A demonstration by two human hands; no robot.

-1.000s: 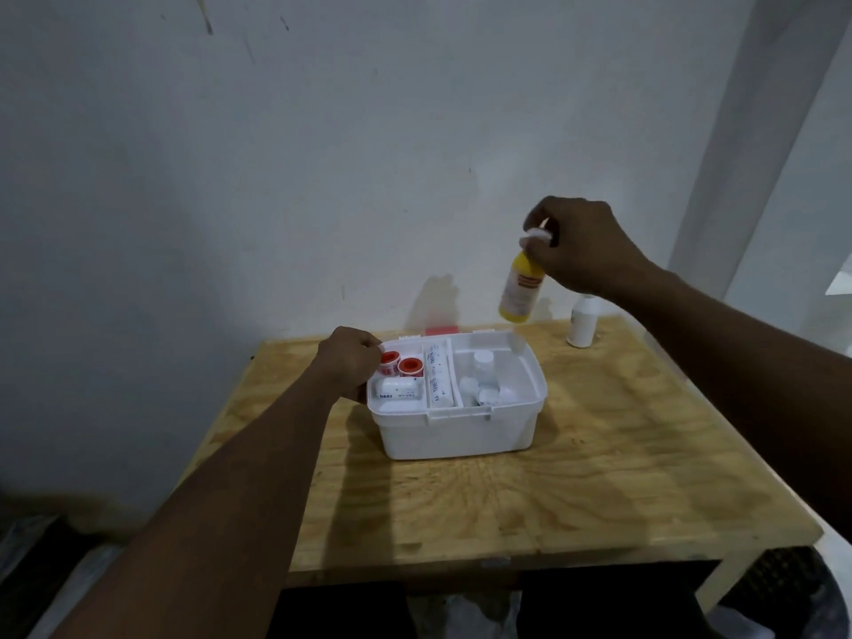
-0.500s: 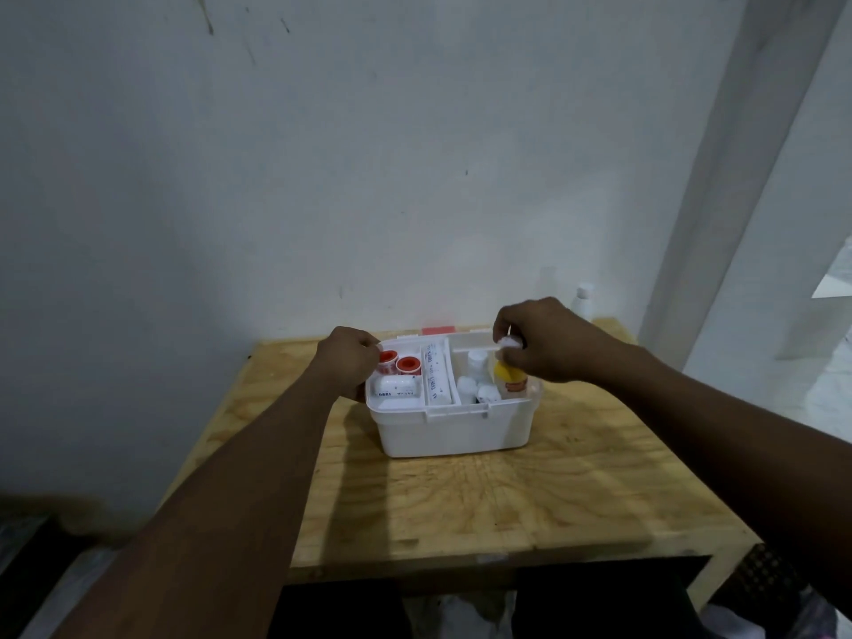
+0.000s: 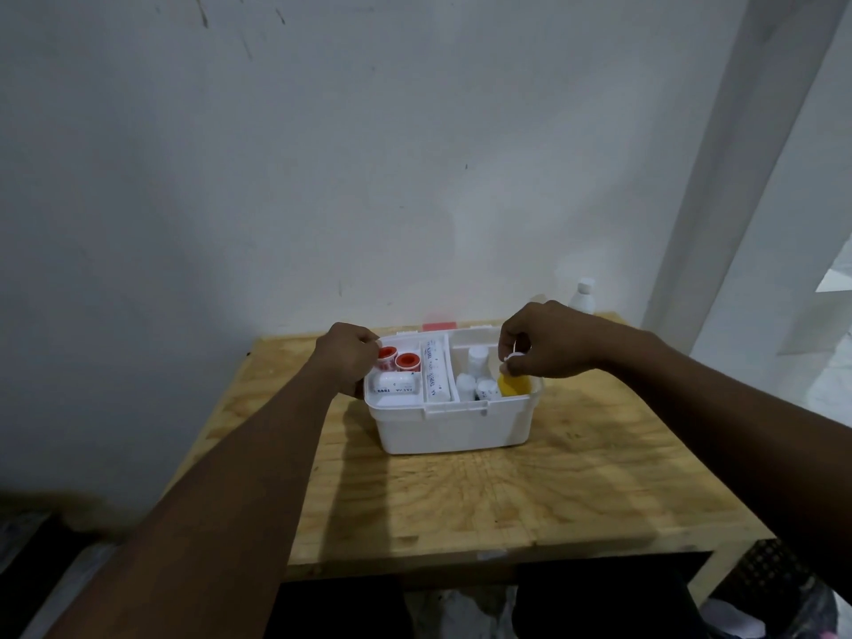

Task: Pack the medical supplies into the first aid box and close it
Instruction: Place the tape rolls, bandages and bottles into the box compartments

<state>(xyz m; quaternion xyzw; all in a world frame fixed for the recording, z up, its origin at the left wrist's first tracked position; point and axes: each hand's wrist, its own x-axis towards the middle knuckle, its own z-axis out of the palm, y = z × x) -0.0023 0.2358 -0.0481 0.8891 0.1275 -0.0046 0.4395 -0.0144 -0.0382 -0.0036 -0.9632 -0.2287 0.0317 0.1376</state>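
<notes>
An open white first aid box [image 3: 454, 426] stands on the wooden table. Its left compartment holds two red-capped rolls [image 3: 397, 360] and a white roll; a long white packet [image 3: 435, 375] lies in the middle slot. Small white bottles [image 3: 477, 373] fill the right compartment. My right hand [image 3: 546, 341] pinches the white cap of a yellow bottle [image 3: 514, 385], which stands deep in the box's right corner. My left hand [image 3: 350, 355] grips the box's left rim. The lid behind the box is mostly hidden.
A white bottle [image 3: 583, 295] stands on the table's far right corner by the wall. A red patch [image 3: 438, 326] shows just behind the box. The plywood table [image 3: 461, 505] meets the wall at the back; dark clutter lies on the floor below.
My right hand brought the yellow bottle down from the air and lowered it into the box's right compartment, deeper now than half a second ago. My left hand stayed on the rim.
</notes>
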